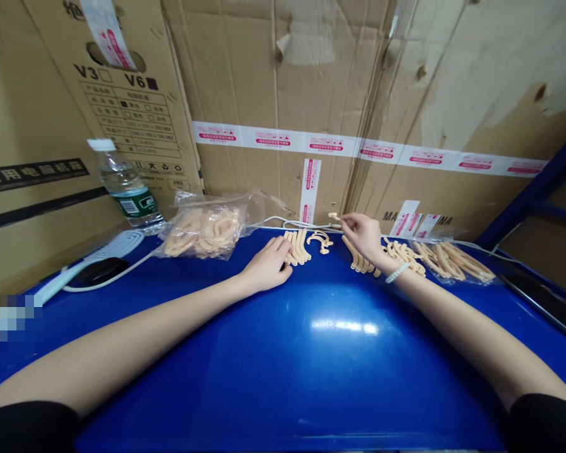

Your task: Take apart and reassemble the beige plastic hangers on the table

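My right hand (362,236) is raised over the back of the blue table, pinching a small beige hooked piece (334,216) between thumb and fingertips. Fingers stretched and thumb apart, my left hand (266,264) rests flat at the left end of a row of beige curved strips (300,246), touching them. Between the hands lies a little group of beige hooks (321,240). Another row of curved strips (355,257) is partly under my right hand. Right of my wrist is a loose pile of beige pieces (403,255).
A clear bag of beige pieces (205,229) and a water bottle (127,189) stand at the back left. Nearby are a light blue fly swatter (116,245) and a black oval object (102,270). More bagged pieces (453,259) lie right. Cardboard (273,75) walls the back; a white cable (283,221) runs along it.
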The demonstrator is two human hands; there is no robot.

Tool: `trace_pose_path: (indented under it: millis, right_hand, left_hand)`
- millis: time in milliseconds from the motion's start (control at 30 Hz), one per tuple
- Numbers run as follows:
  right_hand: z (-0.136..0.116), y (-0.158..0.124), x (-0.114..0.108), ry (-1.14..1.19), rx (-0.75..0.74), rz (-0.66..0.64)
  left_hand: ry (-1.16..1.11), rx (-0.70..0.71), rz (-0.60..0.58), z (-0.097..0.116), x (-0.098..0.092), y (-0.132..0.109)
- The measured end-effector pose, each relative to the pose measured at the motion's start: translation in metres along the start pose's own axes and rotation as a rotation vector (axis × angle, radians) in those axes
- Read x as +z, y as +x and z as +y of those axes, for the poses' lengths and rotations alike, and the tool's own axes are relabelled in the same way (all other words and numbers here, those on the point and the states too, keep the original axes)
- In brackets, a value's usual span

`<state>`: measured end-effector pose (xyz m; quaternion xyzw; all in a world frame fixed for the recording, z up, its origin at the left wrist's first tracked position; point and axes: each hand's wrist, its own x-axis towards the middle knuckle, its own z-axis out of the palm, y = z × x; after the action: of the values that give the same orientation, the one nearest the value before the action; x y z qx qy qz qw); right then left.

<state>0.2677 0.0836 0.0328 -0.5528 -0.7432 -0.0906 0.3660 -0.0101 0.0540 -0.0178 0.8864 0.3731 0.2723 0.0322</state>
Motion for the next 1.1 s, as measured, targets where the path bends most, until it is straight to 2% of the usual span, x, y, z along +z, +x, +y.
trace_pose_path:
  millis: [67,133,200,267,367,467,733,900,1033,1100]
  right_hand:
    - [-0.011,-0.004,-0.009,0.077,0.059,0.08]
    - [-0.027,-0.014,-0.02,0.248,0.144,0.113]
    - [-0.049,-0.034,-0.032,0.679,0.335,0.114]
    - [-0.07,-0.058,-0.04,0.977,0.476,0.047]
    - [-0.093,-0.094,-0.043,1.248,0.645,-0.126]
    - [-0.098,-0.112,-0.039,1.316,0.72,-0.189]
    - [-0.087,-0.112,-0.032,1.327,0.652,-0.223]
    - [-0.087,-0.113,-0.031,1.34,0.663,-0.201]
    - [-0.085,-0.113,-0.028,1.358,0.677,-0.202]
    - [-0.083,-0.113,-0.027,1.365,0.673,-0.209]
  left_hand:
    - [0.001,-0.012,0.014,0.0,0.001,0.0]
    - [0.001,-0.021,0.02,0.0,0.001,0.0]
    - [0.002,-0.026,0.033,0.0,0.001,0.0]
    - [0.012,-0.025,0.056,0.0,0.002,-0.001]
    - [0.032,-0.023,0.095,0.0,0.002,-0.002]
    - [0.058,-0.018,0.08,0.001,0.0,-0.004]
    - [0.158,0.026,-0.021,0.004,-0.006,-0.004]
    - [0.222,0.153,0.046,0.015,-0.01,-0.006]
    - [0.065,0.29,0.168,0.038,-0.014,-0.015]
    - [-0.023,0.336,0.186,0.05,-0.014,-0.021]
